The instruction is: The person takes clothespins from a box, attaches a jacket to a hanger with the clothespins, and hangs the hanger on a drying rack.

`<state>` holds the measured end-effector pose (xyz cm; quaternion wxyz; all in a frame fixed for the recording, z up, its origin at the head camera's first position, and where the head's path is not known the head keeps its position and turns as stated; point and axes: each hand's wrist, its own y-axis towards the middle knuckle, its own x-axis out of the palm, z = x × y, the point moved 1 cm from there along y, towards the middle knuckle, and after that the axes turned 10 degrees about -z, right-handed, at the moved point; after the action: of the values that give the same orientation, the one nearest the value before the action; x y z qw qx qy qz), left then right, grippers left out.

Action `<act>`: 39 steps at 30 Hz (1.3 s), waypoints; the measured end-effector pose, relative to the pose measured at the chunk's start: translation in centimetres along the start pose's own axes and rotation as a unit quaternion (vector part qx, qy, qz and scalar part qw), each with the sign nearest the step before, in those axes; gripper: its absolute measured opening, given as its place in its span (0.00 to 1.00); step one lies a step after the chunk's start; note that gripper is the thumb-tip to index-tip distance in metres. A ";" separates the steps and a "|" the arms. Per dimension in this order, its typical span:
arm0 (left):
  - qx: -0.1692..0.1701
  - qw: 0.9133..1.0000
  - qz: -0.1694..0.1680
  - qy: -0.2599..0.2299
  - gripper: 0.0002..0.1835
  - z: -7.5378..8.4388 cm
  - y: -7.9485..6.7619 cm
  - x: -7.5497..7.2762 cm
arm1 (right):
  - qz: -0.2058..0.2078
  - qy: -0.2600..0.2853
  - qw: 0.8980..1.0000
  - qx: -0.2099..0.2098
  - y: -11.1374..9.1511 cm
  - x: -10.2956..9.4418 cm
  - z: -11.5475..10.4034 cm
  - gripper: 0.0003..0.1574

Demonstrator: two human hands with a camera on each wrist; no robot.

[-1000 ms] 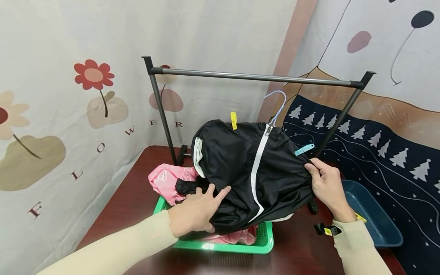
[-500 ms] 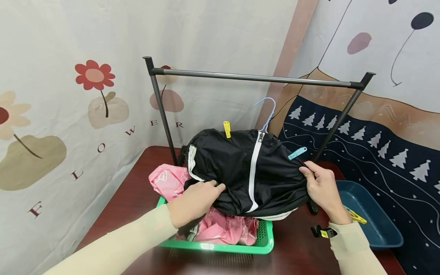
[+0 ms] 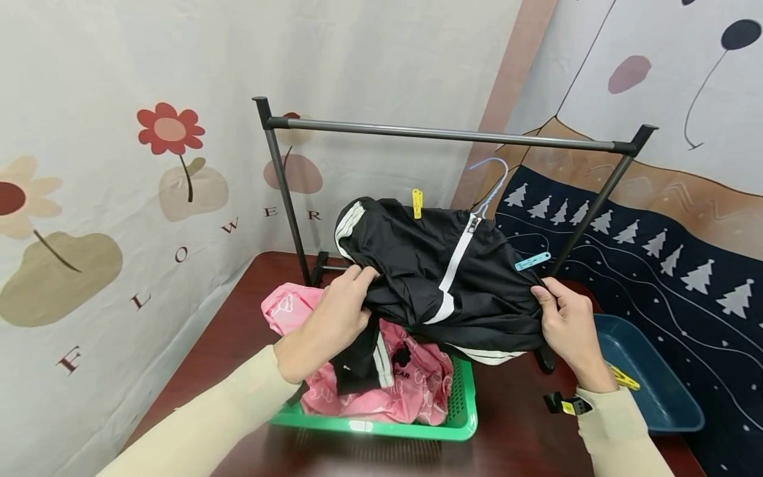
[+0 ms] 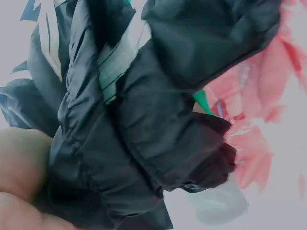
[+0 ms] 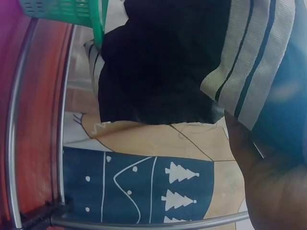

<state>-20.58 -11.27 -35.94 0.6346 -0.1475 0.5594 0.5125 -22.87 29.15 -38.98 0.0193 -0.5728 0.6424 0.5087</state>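
A black zip jacket with white trim is held up over the basket, a light-blue hanger poking out at its neck. My left hand grips the lower left part of the cloth; in the left wrist view, gathered black fabric bunches beside the fingers. The jacket's right side is pinched between thumb and fingers of my right hand, and striped trim shows close to it in the right wrist view. A yellow clothespin and a blue clothespin are on the jacket's shoulders.
Pink printed clothes and a black striped piece lie in a green basket. Behind the jacket stands a metal rack, its crossbar above the hanger hook. A blue tray with a yellow clothespin sits at the right.
The jacket dipped, then rose again to the right with its hanger. My left hand went from spread on the cloth to gripping it higher up, exposing more pink clothing in the basket.
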 end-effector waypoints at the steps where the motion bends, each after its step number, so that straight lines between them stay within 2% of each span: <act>1: -0.002 1.000 0.010 -0.007 0.29 0.1 0.1 -0.1 | 0.002 -0.001 1.000 0.000 0.0 -0.1 0.0 0.08; 8: 0.010 0.997 0.055 -0.050 0.31 1.5 1.1 0.6 | 0.016 -0.003 1.000 0.003 -0.3 -0.7 -0.1 0.08; 12: 0.020 0.996 0.058 -0.070 0.31 2.4 1.9 1.4 | 0.023 -0.008 1.000 -0.002 -0.3 -1.1 0.0 0.08; 23: 0.032 0.991 0.046 -0.119 0.32 5.4 4.5 2.8 | 0.051 -0.031 0.998 -0.028 -0.2 -2.6 0.1 0.09; 39: 0.004 0.987 -0.016 -0.159 0.32 7.8 8.2 6.1 | 0.091 -0.050 0.994 -0.020 0.0 -3.3 0.3 0.08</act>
<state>-23.86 1.16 -35.50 0.7241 -0.0711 0.4511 0.5169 -21.88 31.70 -37.12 -0.0064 -0.4861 0.6794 0.5496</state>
